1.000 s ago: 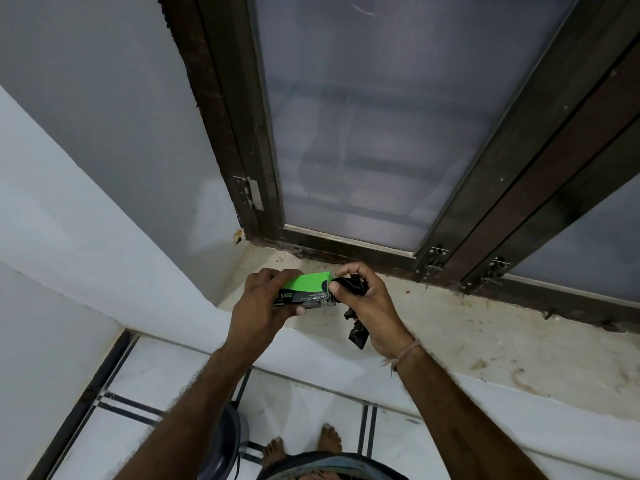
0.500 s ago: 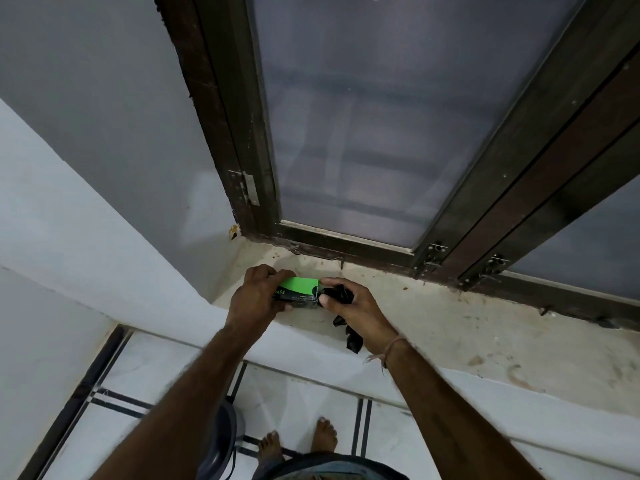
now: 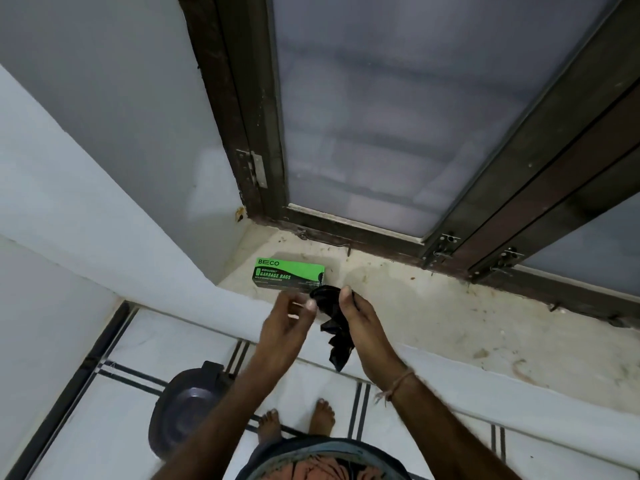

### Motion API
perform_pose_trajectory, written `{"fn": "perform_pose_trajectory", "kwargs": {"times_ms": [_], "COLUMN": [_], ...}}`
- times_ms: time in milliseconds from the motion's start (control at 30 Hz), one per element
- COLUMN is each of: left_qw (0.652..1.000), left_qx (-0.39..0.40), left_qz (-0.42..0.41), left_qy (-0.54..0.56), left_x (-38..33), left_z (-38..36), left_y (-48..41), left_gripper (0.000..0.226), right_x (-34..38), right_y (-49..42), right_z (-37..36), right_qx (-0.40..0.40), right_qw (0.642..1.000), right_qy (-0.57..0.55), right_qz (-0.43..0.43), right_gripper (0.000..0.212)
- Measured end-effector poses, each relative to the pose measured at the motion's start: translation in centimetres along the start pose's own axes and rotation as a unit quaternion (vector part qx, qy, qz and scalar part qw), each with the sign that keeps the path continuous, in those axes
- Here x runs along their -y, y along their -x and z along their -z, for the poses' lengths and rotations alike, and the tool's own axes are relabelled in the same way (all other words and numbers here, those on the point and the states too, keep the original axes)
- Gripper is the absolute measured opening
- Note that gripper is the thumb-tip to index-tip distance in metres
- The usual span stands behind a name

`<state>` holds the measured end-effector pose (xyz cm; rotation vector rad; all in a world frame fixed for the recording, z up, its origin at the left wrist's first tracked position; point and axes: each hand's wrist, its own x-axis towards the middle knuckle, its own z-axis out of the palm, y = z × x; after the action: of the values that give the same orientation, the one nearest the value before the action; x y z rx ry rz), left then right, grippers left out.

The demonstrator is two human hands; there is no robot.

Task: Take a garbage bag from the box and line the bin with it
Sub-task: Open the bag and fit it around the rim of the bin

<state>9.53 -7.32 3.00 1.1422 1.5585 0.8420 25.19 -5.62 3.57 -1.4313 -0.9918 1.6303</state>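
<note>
Box (image 3: pixel 289 274): flat on the sill (image 3: pixel 450 323), near the left corner below the window frame (image 3: pixel 346 233), label side up. Set down clear of both hands, probably to free them for the bag.

Bag (image 3: pixel 334 323): black, still crumpled and folded, hanging over the front edge of the sill, just in front of the box's right end. Out of the box; not yet opened.

Right hand (image 3: pixel 363 327): thumb and fingers pinched shut on the upper part of the bag, with the rest left to dangle below. Gripped high, likely so the folds can fall free under their own weight.

Left hand (image 3: pixel 285 323): blurred. Fingers loosely curled, partly spread, holding nothing that can be made out. Thumb tip close to the top of the bag; contact cannot be confirmed. Positioned, by the look of it, to take a second hold and pull the folds apart.

Bin (image 3: pixel 187 410): dark, on the floor (image 3: pixel 86 427) below and left of the hands, beside the bare feet (image 3: pixel 298 424). Interior looks unlined. Well apart from the bag.

Stage, as judged: extraction done; unfolding about to begin; lining still outstanding.

Next requirement, as judged: locate the open end, separate the layers, shake out, then lower to the bin.

Risk: thin film may cling and resist separation.
</note>
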Motion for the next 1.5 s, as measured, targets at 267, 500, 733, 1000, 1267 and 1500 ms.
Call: {"fn": "perform_pose_trajectory", "kwargs": {"times_ms": [267, 500, 733, 1000, 1267, 1500], "left_qw": [0.971, 0.846, 0.916, 0.936, 0.966, 0.994], "left_qx": [-0.030, -0.169, -0.078, -0.162, -0.111, 0.094], "left_qz": [0.108, 0.235, 0.234, 0.212, 0.213, 0.053], "left_qy": [0.210, 0.448, 0.317, 0.231, 0.094, 0.028], "left_x": [-0.2, 4.1, 6.5, 11.3, 21.7, 20.5], "left_z": [0.8, 6.2, 11.1, 22.4, 37.7, 43.0], "left_y": [2.8, 3.0, 6.3, 10.1, 17.3, 24.1], "left_gripper": [0.027, 0.031, 0.073, 0.041, 0.054, 0.048], "right_x": [-2.1, -4.3, -5.0, -8.4, -13.6, -12.7], "right_y": [0.5, -0.3, 0.5, 3.5, 12.5, 19.9], "right_z": [-5.0, -6.9, -12.8, -20.8, -32.7, -42.8], "right_qx": [0.077, 0.052, 0.085, 0.082, 0.051, 0.118], "right_qw": [0.996, 0.998, 0.994, 0.992, 0.997, 0.990], "right_qy": [-0.033, 0.045, 0.068, 0.101, 0.065, 0.077], "right_qz": [-0.023, -0.015, -0.020, -0.010, 0.005, 0.020], "right_gripper": [0.048, 0.038, 0.037, 0.036, 0.039, 0.037]}}
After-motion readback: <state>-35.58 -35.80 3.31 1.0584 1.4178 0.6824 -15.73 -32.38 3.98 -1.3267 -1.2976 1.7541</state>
